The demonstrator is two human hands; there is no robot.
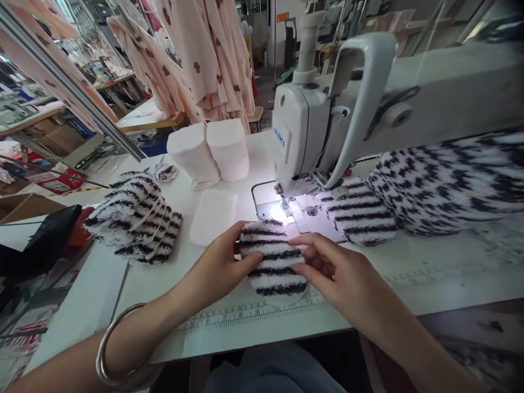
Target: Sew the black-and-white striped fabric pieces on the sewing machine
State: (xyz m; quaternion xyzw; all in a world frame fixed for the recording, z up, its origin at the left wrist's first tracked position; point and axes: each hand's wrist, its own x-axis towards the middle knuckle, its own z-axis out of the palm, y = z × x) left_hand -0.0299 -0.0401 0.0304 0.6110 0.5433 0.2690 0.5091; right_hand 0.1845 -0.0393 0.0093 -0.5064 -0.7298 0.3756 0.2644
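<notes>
A round black-and-white striped fluffy fabric piece (273, 256) lies on the white sewing table (429, 267), just in front of the needle plate (286, 210) of a white sewing machine (311, 125). My left hand (221, 262) grips its left edge, fingers curled over it. My right hand (331, 267) pinches its right edge between thumb and fingers. A silver bangle (110, 349) sits on my left wrist.
A stack of similar striped pieces (135, 215) lies at the left. Sewn striped pieces (434, 185) trail to the right behind the machine. Two stacks of white pads (208, 150) and a flat pad (213, 215) sit behind. Pink garments (196, 60) hang at the back.
</notes>
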